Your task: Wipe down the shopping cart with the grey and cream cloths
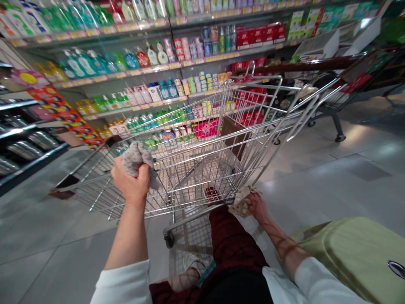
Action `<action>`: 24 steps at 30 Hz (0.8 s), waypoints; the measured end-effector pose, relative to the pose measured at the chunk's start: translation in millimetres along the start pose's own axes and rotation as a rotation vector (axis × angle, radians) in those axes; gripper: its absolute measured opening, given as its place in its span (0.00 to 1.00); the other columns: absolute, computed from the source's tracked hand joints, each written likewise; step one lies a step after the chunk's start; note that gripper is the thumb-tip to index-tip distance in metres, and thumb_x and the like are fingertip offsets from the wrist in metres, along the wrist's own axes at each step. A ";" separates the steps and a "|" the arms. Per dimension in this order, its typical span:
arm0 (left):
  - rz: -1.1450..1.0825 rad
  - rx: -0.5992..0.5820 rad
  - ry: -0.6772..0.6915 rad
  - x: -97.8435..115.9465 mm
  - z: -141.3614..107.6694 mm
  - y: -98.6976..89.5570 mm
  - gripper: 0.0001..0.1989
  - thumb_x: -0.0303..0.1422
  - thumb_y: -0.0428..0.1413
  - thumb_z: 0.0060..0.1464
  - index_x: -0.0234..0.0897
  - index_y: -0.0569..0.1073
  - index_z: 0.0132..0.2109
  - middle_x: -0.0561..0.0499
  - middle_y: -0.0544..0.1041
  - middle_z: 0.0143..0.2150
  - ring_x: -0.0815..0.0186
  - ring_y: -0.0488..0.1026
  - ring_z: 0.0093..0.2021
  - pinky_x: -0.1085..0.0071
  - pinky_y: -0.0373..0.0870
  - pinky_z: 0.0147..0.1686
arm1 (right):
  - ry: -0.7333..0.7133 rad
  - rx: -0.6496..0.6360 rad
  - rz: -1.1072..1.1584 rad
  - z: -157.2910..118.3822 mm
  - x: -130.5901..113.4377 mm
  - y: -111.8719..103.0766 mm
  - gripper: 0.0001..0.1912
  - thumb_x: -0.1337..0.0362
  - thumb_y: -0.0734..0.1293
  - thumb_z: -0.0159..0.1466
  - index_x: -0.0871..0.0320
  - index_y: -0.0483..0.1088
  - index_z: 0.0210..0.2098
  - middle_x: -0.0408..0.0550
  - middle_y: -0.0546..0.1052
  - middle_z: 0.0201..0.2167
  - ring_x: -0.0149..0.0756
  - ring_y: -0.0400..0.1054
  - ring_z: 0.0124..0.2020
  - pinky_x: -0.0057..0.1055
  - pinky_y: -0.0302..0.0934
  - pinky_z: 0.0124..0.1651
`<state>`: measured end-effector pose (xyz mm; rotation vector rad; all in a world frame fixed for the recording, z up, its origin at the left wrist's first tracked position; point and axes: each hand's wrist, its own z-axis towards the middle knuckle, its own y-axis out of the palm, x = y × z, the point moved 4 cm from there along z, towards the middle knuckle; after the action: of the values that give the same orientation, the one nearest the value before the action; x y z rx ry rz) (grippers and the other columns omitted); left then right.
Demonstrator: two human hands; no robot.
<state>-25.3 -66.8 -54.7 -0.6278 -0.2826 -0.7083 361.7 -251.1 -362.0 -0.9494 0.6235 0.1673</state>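
A metal shopping cart stands side-on before me, its wire basket bare inside apart from a brown panel at the handle end. My left hand is closed around a crumpled grey cloth at the cart's upper side rail, toward its front end. Lower down and to the right, my right hand grips a beige patterned cloth against the frame at the basket's rear bottom corner. The fingertips of both hands are partly hidden by the cloths.
Shelves of pump bottles and jars run behind the cart. Another cart stands at the right. A pale green bag is close by my right arm. A display rack is at the left. The cart's caster rests near my legs.
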 end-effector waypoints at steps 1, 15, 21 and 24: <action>0.017 0.048 -0.016 0.3 -0.4 -2.0 0.18 0.38 0.54 0.49 0.42 0.66 0.48 0.43 0.73 0.44 0.48 0.71 0.48 0.52 0.66 0.47 | 0.006 0.029 0.027 2.6 1.4 -11.4 0.19 0.68 0.60 0.51 0.56 0.74 0.41 0.50 0.74 0.42 0.38 0.67 0.47 0.33 0.66 0.51; 0.039 0.114 -0.006 1.8 -5.6 -3.8 0.18 0.39 0.53 0.48 0.40 0.68 0.47 0.45 0.75 0.43 0.52 0.72 0.47 0.55 0.67 0.49 | 0.014 0.819 0.499 142.2 -51.5 -196.7 0.34 0.51 0.56 0.65 0.64 0.48 0.64 0.62 0.61 0.60 0.34 0.63 0.56 0.35 0.58 0.60; 0.065 0.129 0.004 2.6 -7.3 -4.2 0.18 0.37 0.53 0.48 0.41 0.69 0.49 0.44 0.75 0.45 0.50 0.73 0.49 0.53 0.67 0.50 | 0.137 0.859 0.586 132.6 -70.8 -150.7 0.29 0.50 0.60 0.62 0.62 0.51 0.55 0.56 0.64 0.53 0.29 0.63 0.49 0.28 0.58 0.58; 0.058 0.125 0.004 4.6 -7.2 -5.1 0.19 0.37 0.53 0.49 0.41 0.69 0.49 0.44 0.75 0.45 0.50 0.73 0.50 0.53 0.68 0.50 | 0.261 0.769 0.581 107.6 -56.5 -109.9 0.24 0.49 0.60 0.63 0.61 0.55 0.49 0.50 0.67 0.44 0.27 0.62 0.41 0.25 0.60 0.50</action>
<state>-25.2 -76.6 -56.1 -0.5136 -0.3011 -0.6315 405.1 -221.7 -206.8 -0.0258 1.0939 0.2926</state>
